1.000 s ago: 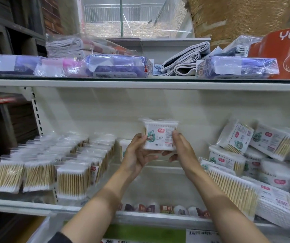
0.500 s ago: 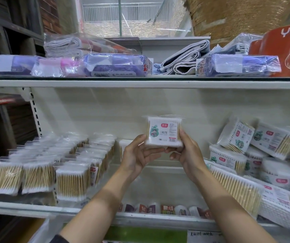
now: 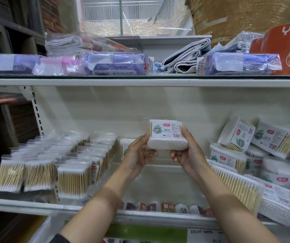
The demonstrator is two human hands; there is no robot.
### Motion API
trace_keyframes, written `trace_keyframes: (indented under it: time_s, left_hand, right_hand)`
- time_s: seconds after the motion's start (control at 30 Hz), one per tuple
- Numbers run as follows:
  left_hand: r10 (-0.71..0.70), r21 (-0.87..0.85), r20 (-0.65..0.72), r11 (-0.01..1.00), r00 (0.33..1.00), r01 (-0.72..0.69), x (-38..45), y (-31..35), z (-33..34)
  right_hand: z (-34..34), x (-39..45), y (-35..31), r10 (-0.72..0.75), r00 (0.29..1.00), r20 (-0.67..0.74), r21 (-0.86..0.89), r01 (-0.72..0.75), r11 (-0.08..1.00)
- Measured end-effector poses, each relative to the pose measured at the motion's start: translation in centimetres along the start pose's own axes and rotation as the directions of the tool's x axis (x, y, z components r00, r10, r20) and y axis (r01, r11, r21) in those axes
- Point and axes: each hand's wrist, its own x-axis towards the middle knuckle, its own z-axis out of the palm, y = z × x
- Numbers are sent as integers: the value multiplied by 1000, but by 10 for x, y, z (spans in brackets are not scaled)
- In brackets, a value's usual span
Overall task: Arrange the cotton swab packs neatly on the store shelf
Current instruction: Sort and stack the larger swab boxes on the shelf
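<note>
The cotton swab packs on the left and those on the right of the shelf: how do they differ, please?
The left packs stand upright in straight rows; the right packs lie jumbled in a heap. The left packs show their wooden sticks; several right packs show printed labels. Both groups are clear-wrapped swabs, like the held pack.

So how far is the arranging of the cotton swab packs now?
Done: the rows of packs on the left of the shelf stand upright and lined up. In hand: one pack is held between the left hand and right hand, above the bare middle. Left: the pile of packs on the right lies tilted and stacked.
</note>
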Motion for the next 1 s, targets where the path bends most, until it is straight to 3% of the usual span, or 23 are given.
trace_keyframes:
  time_s: [0.23, 0.53, 0.67, 0.87, 1.0]
  left_hand:
    - [23, 2, -50, 1000, 998, -23, 2, 0, -2]
    - [195, 7, -283, 980, 939, -201, 6, -2, -6]
    - [256, 108, -193, 965, 947, -238, 2, -2, -4]
    - [286, 172, -18, 945, 958, -279, 0, -7, -3]
    - [278, 156, -11, 949, 960, -274, 1, -7, -1]
  right_hand:
    - [1, 0, 1, -14, 1000, -13, -40, 13, 999]
    - [0, 3, 4, -79, 993, -82, -76, 73, 994]
    - [-2, 3, 6, -118, 991, -70, -128, 108, 986]
    - [-1, 2, 10, -149, 985, 84, -144, 160, 977]
    - [-3, 2, 11, -161, 977, 139, -147, 181, 973]
